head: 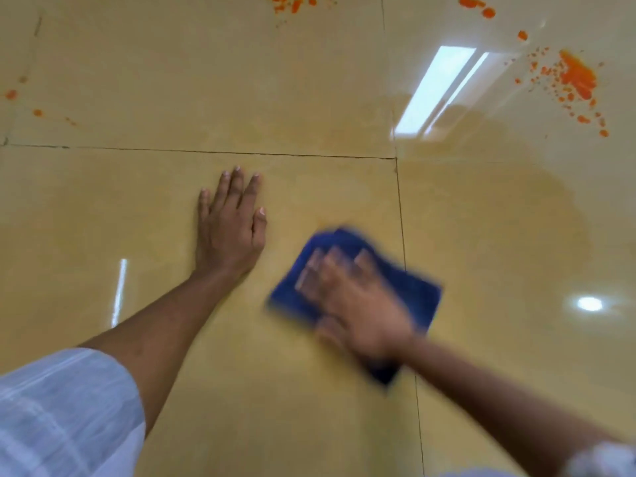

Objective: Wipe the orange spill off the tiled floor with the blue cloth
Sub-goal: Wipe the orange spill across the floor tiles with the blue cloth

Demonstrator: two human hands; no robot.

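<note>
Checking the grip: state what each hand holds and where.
Right hand presses flat on the middle of the blue cloth, not gripping. Left hand holds nothing, flat on the floor.

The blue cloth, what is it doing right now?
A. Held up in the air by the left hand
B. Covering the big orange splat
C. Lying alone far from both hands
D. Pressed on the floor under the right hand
D: the right hand lies flat on the blue cloth, pressing it to the tiled floor, while the left hand rests bare beside it.

Two hands, one blue cloth (approx. five orange patches).
</note>
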